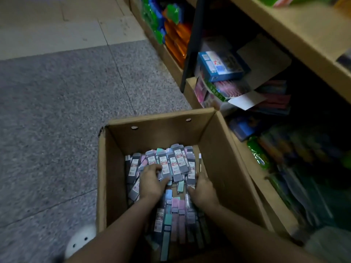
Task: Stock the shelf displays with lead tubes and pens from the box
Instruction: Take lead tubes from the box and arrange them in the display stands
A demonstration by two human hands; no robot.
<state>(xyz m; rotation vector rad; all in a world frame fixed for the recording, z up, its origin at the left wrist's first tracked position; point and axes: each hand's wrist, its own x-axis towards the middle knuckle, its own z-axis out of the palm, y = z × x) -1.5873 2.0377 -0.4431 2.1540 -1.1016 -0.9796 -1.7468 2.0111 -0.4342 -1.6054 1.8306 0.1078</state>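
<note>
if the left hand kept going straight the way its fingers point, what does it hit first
Likely the heap of lead tubes right at the left hand's fingertips; it is already gripping some. Beyond the heap stands the cardboard box's far wall.

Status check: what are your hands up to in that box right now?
Both hands in box. Left hand and right hand gathering a bunch of lead tubes. Nothing shelved yet. Nothing in the way.
</note>
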